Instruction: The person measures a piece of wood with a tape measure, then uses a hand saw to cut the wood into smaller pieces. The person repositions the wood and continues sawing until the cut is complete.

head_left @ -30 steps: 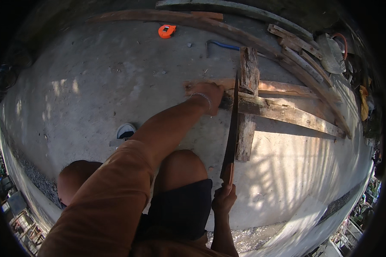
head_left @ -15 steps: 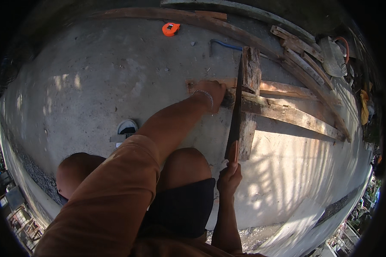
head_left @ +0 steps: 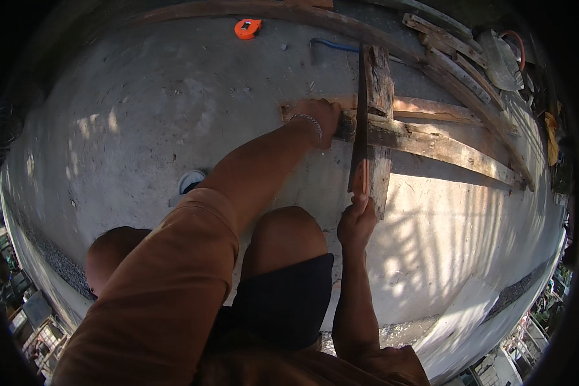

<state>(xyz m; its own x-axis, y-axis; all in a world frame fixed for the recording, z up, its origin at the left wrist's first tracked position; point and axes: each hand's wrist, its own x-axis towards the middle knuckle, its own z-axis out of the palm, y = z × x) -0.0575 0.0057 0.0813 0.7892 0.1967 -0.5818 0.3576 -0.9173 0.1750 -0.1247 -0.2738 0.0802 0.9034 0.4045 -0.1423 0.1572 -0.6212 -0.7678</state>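
Observation:
My right hand [head_left: 357, 225] is closed round the light brown handle of a handsaw [head_left: 361, 125]. The saw's dark blade points away from me and lies across a weathered timber [head_left: 441, 141] just right of my left hand. My left hand [head_left: 321, 121], with a bracelet at its wrist, is closed on the timber's left end; the fingertips are partly hidden. Beneath the timber, a rough wooden block [head_left: 379, 87] runs crosswise and props it up. A second, reddish plank [head_left: 431, 108] lies just beyond, its left end partly behind my left hand.
On the concrete floor beyond my hands are an orange tape measure [head_left: 248, 28] and a blue curved bar [head_left: 334, 45]. Long boards [head_left: 238, 9] lie along the far side, with more scrap wood [head_left: 447, 42] and a pale plastic container [head_left: 503, 64] at far right. My knees are close below.
My right hand has pushed the saw forward, away from me, so its handle is now nearer the timber. My left hand keeps its hold. The view has shifted slightly.

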